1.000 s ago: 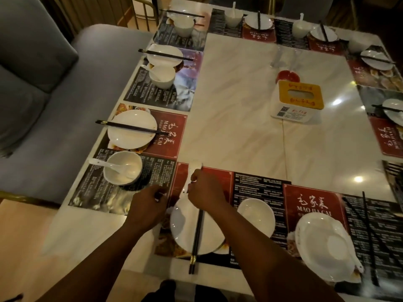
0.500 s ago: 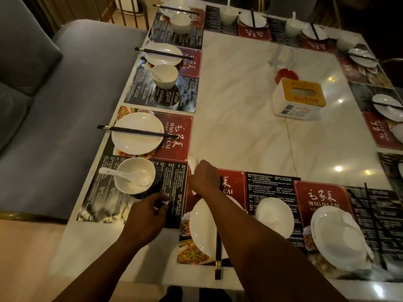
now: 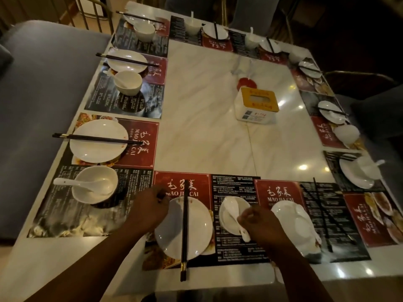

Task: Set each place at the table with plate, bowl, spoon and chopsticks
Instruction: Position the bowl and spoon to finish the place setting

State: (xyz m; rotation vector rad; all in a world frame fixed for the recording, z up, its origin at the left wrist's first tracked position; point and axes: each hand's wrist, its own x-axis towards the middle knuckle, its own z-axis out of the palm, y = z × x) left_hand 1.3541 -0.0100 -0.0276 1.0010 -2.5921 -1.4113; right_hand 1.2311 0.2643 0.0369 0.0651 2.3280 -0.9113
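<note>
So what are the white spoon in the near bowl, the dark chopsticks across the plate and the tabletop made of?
The spoon looks like glazed ceramic or melamine: thick, glossy white; I cannot tell which. The chopsticks seem plastic or lacquered wood: dark, smooth, faintly shiny. The tabletop looks like polished marble or an imitation: pale, veined, with sharp lamp reflections.

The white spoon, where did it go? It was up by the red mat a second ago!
The right grip carried the white spoon rightward, from above the red mat into the bowl, and its fingers still pinch the handle. The left grip moved to the left rim of the plate. The chopsticks stayed across the plate.
</note>
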